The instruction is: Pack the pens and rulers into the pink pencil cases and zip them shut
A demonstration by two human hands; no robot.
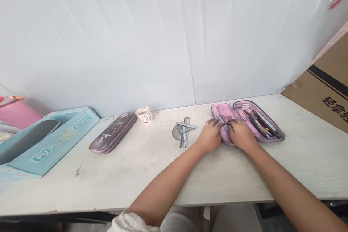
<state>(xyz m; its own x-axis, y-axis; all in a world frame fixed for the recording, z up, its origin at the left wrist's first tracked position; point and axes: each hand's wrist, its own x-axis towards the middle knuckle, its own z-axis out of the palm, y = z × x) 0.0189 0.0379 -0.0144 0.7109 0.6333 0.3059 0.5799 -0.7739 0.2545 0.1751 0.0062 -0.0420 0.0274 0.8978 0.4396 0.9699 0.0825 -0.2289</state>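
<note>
An open pink pencil case (223, 109) lies on the table with its two halves spread apart. Over its left half, my left hand (211, 135) and my right hand (241, 133) are close together, fingers bent onto a clear plastic set square (225, 119) from either side. My fingers cover part of it. Several pens (258, 123) lie in the right half of the case. Left of my hands, a clear ruler (184, 144), a protractor (176, 133) and another set square (187, 127) lie overlapping on the table.
A closed dark pencil case (112, 133) lies to the left, near a paper cup (145, 115). A light blue box (58, 145) holding things stands at the far left. At the right is a cardboard box (323, 79). The white wall (152, 43) borders the table (122, 185).
</note>
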